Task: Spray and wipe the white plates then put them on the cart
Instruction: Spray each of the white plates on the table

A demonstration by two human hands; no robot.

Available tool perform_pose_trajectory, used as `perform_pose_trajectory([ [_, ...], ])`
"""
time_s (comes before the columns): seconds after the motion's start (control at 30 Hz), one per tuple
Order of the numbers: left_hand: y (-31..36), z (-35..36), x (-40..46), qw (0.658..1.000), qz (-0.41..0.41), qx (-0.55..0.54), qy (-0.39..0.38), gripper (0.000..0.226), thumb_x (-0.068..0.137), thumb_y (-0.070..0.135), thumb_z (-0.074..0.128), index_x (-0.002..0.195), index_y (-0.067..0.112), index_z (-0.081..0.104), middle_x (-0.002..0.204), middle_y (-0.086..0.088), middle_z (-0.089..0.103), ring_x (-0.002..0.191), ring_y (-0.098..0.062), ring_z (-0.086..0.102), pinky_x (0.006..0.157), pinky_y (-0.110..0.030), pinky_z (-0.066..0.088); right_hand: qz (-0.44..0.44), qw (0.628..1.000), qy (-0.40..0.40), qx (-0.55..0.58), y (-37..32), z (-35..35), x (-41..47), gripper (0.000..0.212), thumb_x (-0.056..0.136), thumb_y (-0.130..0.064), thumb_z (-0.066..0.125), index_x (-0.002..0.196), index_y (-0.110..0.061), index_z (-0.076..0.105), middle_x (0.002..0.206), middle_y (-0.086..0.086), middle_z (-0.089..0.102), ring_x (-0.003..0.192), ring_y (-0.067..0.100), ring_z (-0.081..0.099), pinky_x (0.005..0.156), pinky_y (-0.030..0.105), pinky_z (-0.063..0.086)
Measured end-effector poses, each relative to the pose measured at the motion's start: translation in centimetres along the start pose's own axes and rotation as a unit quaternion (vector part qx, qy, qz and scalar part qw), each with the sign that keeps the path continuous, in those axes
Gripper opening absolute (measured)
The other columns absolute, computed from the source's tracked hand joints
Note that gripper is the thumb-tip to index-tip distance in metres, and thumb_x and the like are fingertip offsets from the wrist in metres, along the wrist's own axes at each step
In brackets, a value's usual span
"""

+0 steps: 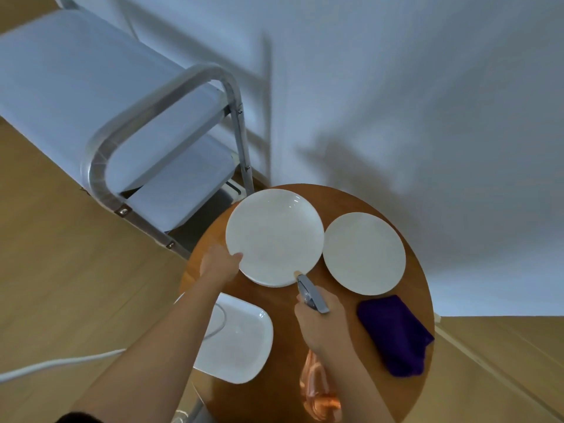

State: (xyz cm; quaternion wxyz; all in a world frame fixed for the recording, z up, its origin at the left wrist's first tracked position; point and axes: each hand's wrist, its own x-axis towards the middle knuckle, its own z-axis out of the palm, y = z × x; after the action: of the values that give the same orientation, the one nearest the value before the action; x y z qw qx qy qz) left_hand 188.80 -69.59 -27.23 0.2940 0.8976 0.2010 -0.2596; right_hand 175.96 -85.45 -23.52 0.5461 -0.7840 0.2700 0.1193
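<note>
On the round wooden table [341, 206] lie two white plates. My left hand [218, 264] grips the near-left rim of the larger plate [274, 236], thumb on top. A smaller white plate [364, 253] sits to its right. My right hand [320, 325] holds an orange spray bottle [317, 392]; its grey nozzle [309, 293] points at the larger plate's near edge. A folded purple cloth [396, 334] lies at the table's right side. The grey cart [100, 96] with a metal handle [158, 111] stands to the left behind the table.
A white square chair seat [238, 340] sits under my left forearm, beside the table. A white cable [61, 364] runs across the wooden floor at the left. A white wall rises behind the table and cart.
</note>
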Motion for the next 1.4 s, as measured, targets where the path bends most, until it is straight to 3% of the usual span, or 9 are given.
perform_pose_trajectory([
  [0.13, -0.1, -0.3, 0.9, 1.0, 0.014, 0.0, -0.016, 0.014, 0.095, 0.024, 0.057, 0.103, 0.012, 0.055, 0.088, -0.004, 0.058, 0.07, -0.017, 0.056, 0.06, -0.019, 0.046, 0.015, 1.0, 0.022, -0.001, -0.6, 1.1, -0.4, 0.03, 0.081, -0.006, 0.05, 0.059, -0.021, 0.036, 0.056, -0.005, 0.036, 0.05, 0.008, 0.029, 0.044, 0.015, 0.029],
  [0.4, -0.4, -0.7, 0.9, 0.986, 0.023, -0.166, 0.017, 0.027, 0.093, 0.016, 0.06, 0.116, 0.011, 0.046, 0.093, -0.003, 0.055, 0.077, -0.017, 0.056, 0.056, -0.02, 0.047, -0.027, 0.984, 0.146, 0.096, -0.7, 2.6, -1.4, 0.032, 0.082, 0.004, 0.055, 0.063, -0.018, 0.044, 0.05, -0.009, 0.038, 0.045, 0.005, 0.034, 0.045, 0.014, 0.036],
  [0.5, -0.2, -1.0, 0.3, 0.959, -0.011, -0.283, -0.015, 0.041, 0.09, 0.009, 0.063, 0.126, 0.017, 0.045, 0.111, -0.003, 0.054, 0.095, -0.024, 0.059, 0.07, -0.031, 0.056, -0.041, 0.983, 0.16, 0.077, -0.7, 3.1, -1.6, 0.035, 0.081, 0.004, 0.056, 0.061, -0.022, 0.043, 0.05, -0.01, 0.037, 0.044, 0.005, 0.037, 0.044, 0.012, 0.036],
  [0.63, -0.8, -1.1, -0.6, 0.912, -0.037, -0.405, -0.06, 0.026, 0.089, 0.004, 0.062, 0.107, 0.021, 0.054, 0.117, -0.005, 0.059, 0.105, -0.028, 0.062, 0.081, -0.038, 0.056, -0.059, 0.988, 0.124, 0.067, -0.6, 3.4, -2.3, 0.036, 0.081, 0.006, 0.057, 0.062, -0.023, 0.044, 0.052, -0.01, 0.039, 0.045, 0.004, 0.04, 0.045, 0.012, 0.037],
  [0.8, -0.9, -1.3, -1.6, 0.899, -0.021, -0.432, -0.072, 0.031, 0.088, 0.003, 0.063, 0.111, 0.023, 0.055, 0.119, -0.005, 0.06, 0.107, -0.029, 0.061, 0.084, -0.04, 0.055, -0.074, 0.996, 0.038, 0.027, 0.4, 3.0, -3.6, 0.032, 0.084, 0.001, 0.058, 0.068, -0.025, 0.048, 0.056, -0.007, 0.044, 0.05, 0.007, 0.04, 0.05, 0.014, 0.038],
  [1.03, 0.4, 0.0, -3.7, 0.89, 0.005, -0.45, -0.075, 0.032, 0.088, 0.003, 0.064, 0.109, 0.026, 0.058, 0.115, -0.002, 0.063, 0.105, -0.028, 0.062, 0.086, -0.043, 0.054, 0.009, 0.981, 0.183, 0.064, 3.3, -0.6, -4.3, 0.031, 0.083, 0.008, 0.058, 0.063, -0.014, 0.048, 0.056, 0.002, 0.043, 0.049, 0.014, 0.04, 0.042, 0.014, 0.037],
  [1.2, 2.5, 3.5, -5.9, 0.869, 0.015, -0.477, -0.13, 0.029, 0.087, 0.001, 0.064, 0.1, 0.027, 0.063, 0.105, 0.0, 0.068, 0.095, -0.025, 0.066, 0.063, -0.027, 0.059, 0.004, 0.966, 0.23, 0.116, 5.0, -3.5, -5.0, 0.025, 0.08, 0.014, 0.056, 0.075, -0.011, 0.055, 0.059, 0.01, 0.048, 0.049, 0.019, 0.044, 0.042, 0.017, 0.038],
  [1.3, 4.3, 6.5, -7.0, 0.846, -0.026, -0.503, -0.175, 0.029, 0.087, -0.003, 0.062, 0.109, 0.015, 0.061, 0.106, -0.006, 0.067, 0.094, -0.025, 0.067, 0.059, -0.027, 0.059, -0.016, 0.961, 0.262, 0.085, 5.4, -4.9, -4.8, 0.022, 0.08, 0.015, 0.057, 0.078, -0.006, 0.053, 0.061, 0.003, 0.048, 0.052, 0.016, 0.045, 0.045, 0.014, 0.038],
  [1.4, 5.9, 9.7, -7.9, 0.842, -0.051, -0.503, -0.189, 0.038, 0.086, -0.006, 0.061, 0.12, 0.011, 0.056, 0.11, -0.009, 0.065, 0.094, -0.025, 0.066, 0.06, -0.028, 0.059, -0.012, 0.959, 0.264, 0.101, 5.7, -6.5, -4.4, 0.034, 0.081, 0.014, 0.057, 0.07, -0.017, 0.05, 0.059, -0.001, 0.045, 0.05, 0.014, 0.043, 0.043, 0.01, 0.039],
])
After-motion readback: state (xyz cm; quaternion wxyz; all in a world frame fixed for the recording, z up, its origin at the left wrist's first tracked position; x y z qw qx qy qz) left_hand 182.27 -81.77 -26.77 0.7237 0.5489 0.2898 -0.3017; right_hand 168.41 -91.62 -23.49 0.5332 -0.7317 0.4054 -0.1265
